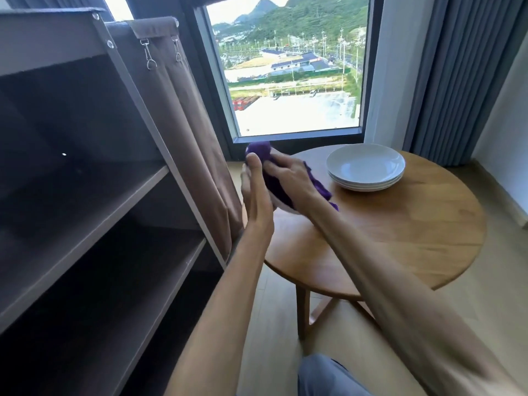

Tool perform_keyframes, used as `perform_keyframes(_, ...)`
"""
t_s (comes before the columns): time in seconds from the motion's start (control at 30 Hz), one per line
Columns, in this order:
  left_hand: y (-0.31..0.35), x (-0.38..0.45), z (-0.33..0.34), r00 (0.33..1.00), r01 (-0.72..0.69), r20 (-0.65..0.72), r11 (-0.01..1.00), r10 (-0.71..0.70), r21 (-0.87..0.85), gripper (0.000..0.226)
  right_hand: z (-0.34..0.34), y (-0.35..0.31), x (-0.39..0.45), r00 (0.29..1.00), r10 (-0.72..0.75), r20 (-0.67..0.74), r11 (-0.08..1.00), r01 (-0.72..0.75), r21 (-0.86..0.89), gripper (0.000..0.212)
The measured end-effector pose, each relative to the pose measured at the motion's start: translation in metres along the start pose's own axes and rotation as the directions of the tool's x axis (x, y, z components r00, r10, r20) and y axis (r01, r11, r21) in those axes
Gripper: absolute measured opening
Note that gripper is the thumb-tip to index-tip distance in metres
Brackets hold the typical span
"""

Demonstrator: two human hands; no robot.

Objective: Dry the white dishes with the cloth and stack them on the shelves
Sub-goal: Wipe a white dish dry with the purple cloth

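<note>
Shelves [94, 201]: dark unit on left, fills left side; nothing seen on boards; brown cover [183, 115] pulled aside at its right edge.
Surface [400, 232]: round, wood, right of shelves, under window [291, 70].
Stack [365, 167]: white dishes, abt 3, on far part of surface, by window; untouched.
Arms: both bare, reach fwd from lower frame, converge above near-left rim of surface.
Left hand [257, 195]: upright, thumb up, fingers wrapped on left rim of dish [281, 205]; dish tilted on edge, mostly hidden, off the surface.
Right hand [288, 175]: palm down, fingers bunched on cloth [274, 178], pressing it to dish face.
Cloth: purple, tail hangs to the right below wrist.
</note>
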State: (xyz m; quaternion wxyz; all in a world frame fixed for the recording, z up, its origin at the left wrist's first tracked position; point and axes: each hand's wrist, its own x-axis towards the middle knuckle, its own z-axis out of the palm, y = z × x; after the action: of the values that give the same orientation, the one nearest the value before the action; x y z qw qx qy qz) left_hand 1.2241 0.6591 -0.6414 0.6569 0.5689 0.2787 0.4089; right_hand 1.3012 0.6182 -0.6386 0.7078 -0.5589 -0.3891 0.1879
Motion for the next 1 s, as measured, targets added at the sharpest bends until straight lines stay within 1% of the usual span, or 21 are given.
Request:
perform_keyframes(0.03,0.002,0.003,0.001,1.000,0.007,-0.021,1.000,-0.008,-0.030,0.058,-0.001,0.002,-0.007,0.998,0.024,0.062,0.998,-0.028,0.054,0.019)
perform_keyframes(0.1,0.003,0.011,-0.005,0.998,0.024,-0.055,0.997,-0.029,-0.077,0.063,-0.004,0.005,-0.015,0.983,0.065,0.173,0.992,-0.083,0.098,0.018)
perform_keyframes(0.17,0.004,0.015,-0.008,0.995,0.071,-0.061,0.993,-0.077,-0.094,0.062,-0.008,0.004,-0.015,0.973,0.094,0.211,0.992,-0.110,0.066,0.016)
perform_keyframes(0.27,0.006,0.018,-0.008,0.977,0.172,-0.100,0.972,-0.189,-0.158,0.048,-0.013,-0.004,-0.008,0.963,0.157,0.217,0.983,-0.131,-0.128,0.014)
perform_keyframes(0.33,0.006,0.020,-0.007,0.961,0.217,-0.127,0.957,-0.244,-0.195,0.037,-0.016,-0.008,-0.005,0.947,0.203,0.250,0.956,-0.136,-0.261,0.010)
perform_keyframes(0.4,0.000,0.019,-0.011,0.951,0.236,-0.147,0.946,-0.272,-0.220,0.037,-0.025,-0.008,-0.006,0.915,0.281,0.289,0.899,-0.146,-0.412,0.014)
perform_keyframes(0.47,-0.009,0.017,-0.015,0.952,0.219,-0.159,0.944,-0.263,-0.248,0.040,-0.033,-0.003,-0.011,0.881,0.360,0.306,0.827,-0.150,-0.542,0.020)
perform_keyframes(0.5,-0.012,0.016,-0.016,0.954,0.201,-0.167,0.945,-0.249,-0.258,0.041,-0.035,0.002,-0.015,0.891,0.370,0.264,0.795,-0.156,-0.586,0.018)
perform_keyframes(0.53,-0.013,0.015,-0.016,0.955,0.184,-0.183,0.947,-0.236,-0.262,0.041,-0.036,0.008,-0.018,0.927,0.333,0.172,0.759,-0.156,-0.632,0.010)
perform_keyframes(0.57,-0.013,0.016,-0.016,0.951,0.169,-0.207,0.947,-0.229,-0.274,0.040,-0.036,0.016,-0.022,0.967,0.253,0.033,0.706,-0.161,-0.690,0.019)
perform_keyframes(0.6,-0.013,0.016,-0.017,0.945,0.154,-0.230,0.939,-0.231,-0.309,0.039,-0.037,0.023,-0.025,0.979,0.165,-0.116,0.646,-0.196,-0.738,0.044)
perform_keyframes(0.63,-0.013,0.016,-0.017,0.941,0.145,-0.239,0.923,-0.240,-0.357,0.038,-0.035,0.028,-0.029,0.962,0.110,-0.250,0.628,-0.263,-0.733,0.070)
perform_keyframes(0.67,-0.013,0.014,-0.018,0.941,0.137,-0.235,0.908,-0.244,-0.396,0.039,-0.034,0.031,-0.031,0.929,0.109,-0.353,0.651,-0.335,-0.681,0.092)
perform_keyframes(0.7,-0.012,0.014,-0.019,0.945,0.129,-0.223,0.901,-0.238,-0.413,0.040,-0.033,0.033,-0.032,0.896,0.159,-0.416,0.702,-0.398,-0.591,0.106)
perform_keyframes(0.73,-0.012,0.013,-0.020,0.950,0.126,-0.210,0.902,-0.229,-0.414,0.042,-0.031,0.034,-0.032,0.864,0.243,-0.441,0.760,-0.452,-0.467,0.111)
perform_keyframes(0.77,-0.012,0.013,-0.020,0.952,0.131,-0.199,0.900,-0.231,-0.416,0.043,-0.031,0.035,-0.031,0.838,0.316,-0.444,0.809,-0.483,-0.336,0.103)
perform_keyframes(0.83,-0.011,0.012,-0.020,0.951,0.157,-0.177,0.888,-0.254,-0.432,0.042,-0.031,0.035,-0.028,0.819,0.424,-0.386,0.867,-0.490,-0.088,0.061)
perform_keyframes(0.87,-0.011,0.012,-0.019,0.950,0.162,-0.171,0.883,-0.260,-0.441,0.041,-0.032,0.034,-0.026,0.818,0.460,-0.346,0.877,-0.479,0.033,0.044)
perform_keyframes(0.9,-0.010,0.011,-0.019,0.951,0.164,-0.165,0.882,-0.260,-0.442,0.038,-0.033,0.034,-0.024,0.820,0.484,-0.306,0.875,-0.461,0.148,0.037)
perform_keyframes(0.93,-0.007,0.011,-0.020,0.953,0.170,-0.158,0.888,-0.258,-0.427,0.032,-0.033,0.033,-0.024,0.826,0.495,-0.270,0.865,-0.440,0.243,0.036)
perform_keyframes(1.0,0.000,0.013,-0.027,0.958,0.180,-0.142,0.911,-0.248,-0.372,0.020,-0.034,0.031,-0.021,0.844,0.475,-0.248,0.860,-0.384,0.337,0.035)
